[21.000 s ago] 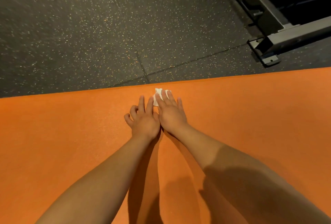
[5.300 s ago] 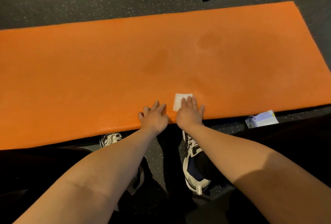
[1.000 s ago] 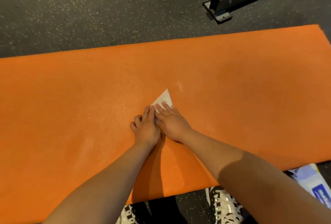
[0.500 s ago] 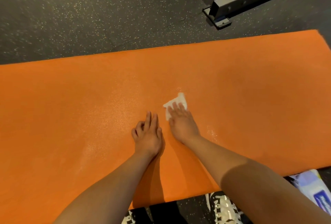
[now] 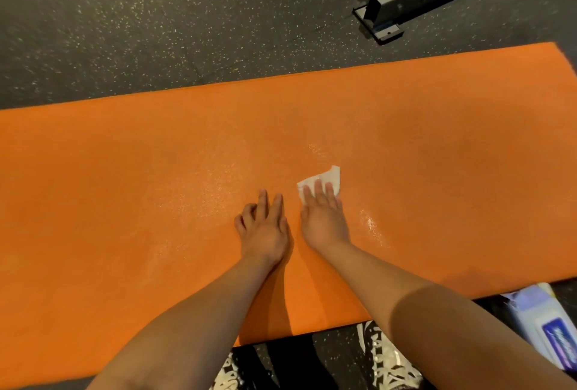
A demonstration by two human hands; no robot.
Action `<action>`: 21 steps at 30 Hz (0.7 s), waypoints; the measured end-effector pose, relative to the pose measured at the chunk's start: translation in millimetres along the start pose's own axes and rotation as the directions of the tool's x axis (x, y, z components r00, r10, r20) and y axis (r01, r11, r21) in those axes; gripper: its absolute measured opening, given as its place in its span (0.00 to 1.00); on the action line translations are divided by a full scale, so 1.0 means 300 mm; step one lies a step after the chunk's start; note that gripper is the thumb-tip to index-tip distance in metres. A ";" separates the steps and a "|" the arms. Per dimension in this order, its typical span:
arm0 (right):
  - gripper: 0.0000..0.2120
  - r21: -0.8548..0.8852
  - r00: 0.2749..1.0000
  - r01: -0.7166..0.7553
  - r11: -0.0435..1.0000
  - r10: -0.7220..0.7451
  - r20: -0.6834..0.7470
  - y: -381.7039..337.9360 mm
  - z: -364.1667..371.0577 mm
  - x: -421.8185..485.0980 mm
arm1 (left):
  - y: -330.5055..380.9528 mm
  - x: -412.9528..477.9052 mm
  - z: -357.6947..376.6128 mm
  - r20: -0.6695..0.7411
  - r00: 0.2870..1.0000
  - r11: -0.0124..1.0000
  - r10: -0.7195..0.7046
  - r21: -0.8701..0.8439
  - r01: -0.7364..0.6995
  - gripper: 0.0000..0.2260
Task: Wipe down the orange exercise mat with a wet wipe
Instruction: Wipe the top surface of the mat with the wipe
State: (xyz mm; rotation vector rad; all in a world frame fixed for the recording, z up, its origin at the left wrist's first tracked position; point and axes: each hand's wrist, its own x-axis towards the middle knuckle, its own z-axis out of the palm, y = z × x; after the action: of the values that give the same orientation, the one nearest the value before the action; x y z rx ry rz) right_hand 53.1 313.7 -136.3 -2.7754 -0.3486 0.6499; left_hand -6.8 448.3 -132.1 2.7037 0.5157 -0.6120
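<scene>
The orange exercise mat (image 5: 125,186) lies flat across the dark speckled floor, with glossy wet patches near its middle. My right hand (image 5: 323,216) presses a small white wet wipe (image 5: 327,179) onto the mat with straight fingers; the wipe's far corner sticks out beyond the fingertips. Just to its left, my left hand (image 5: 265,230) rests palm down on the mat, two fingers straight and the outer ones bent, holding nothing.
A grey metal equipment frame with a bolted foot plate (image 5: 387,27) stands on the floor beyond the mat's far right. A pack of wet wipes (image 5: 543,321) lies at the mat's near right edge. My patterned shoes (image 5: 384,358) show below the near edge.
My right hand has slid the wipe to the right, away from my left hand, which stays put. Over the last second the hands went from touching to apart.
</scene>
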 end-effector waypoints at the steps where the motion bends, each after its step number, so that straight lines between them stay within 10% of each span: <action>1: 0.26 -0.003 0.996 0.085 0.996 -0.085 0.035 -0.018 0.011 -0.003 | 0.004 0.004 0.000 -0.003 1.000 1.000 0.002 -0.004 -0.002 0.24; 5: 0.25 0.003 0.943 0.320 0.947 -0.319 0.092 0.008 0.004 0.025 | -0.008 0.045 -0.015 -0.062 0.997 0.999 0.036 -0.013 -0.037 0.23; 10: 0.27 0.013 0.998 -0.066 0.998 0.066 -0.025 0.008 -0.054 0.150 | -0.006 0.140 -0.053 -0.078 0.996 0.999 0.036 -0.014 -0.037 0.23; 16: 0.26 0.002 0.915 0.390 0.921 -0.388 0.112 -0.075 -0.056 0.231 | 0.003 0.226 -0.077 -0.144 0.989 0.991 -0.030 -0.136 0.010 0.23; 21: 0.27 0.015 0.998 -0.052 0.999 0.053 -0.045 0.023 -0.122 0.341 | -0.001 0.230 -0.050 -0.153 0.988 0.995 -0.028 -0.101 0.013 0.24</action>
State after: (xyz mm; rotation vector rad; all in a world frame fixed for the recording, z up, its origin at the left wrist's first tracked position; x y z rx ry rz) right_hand 160.1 329.6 -147.5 -2.7893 -0.2614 0.5977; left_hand 56.5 473.2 -151.3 2.6664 0.5972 -0.3735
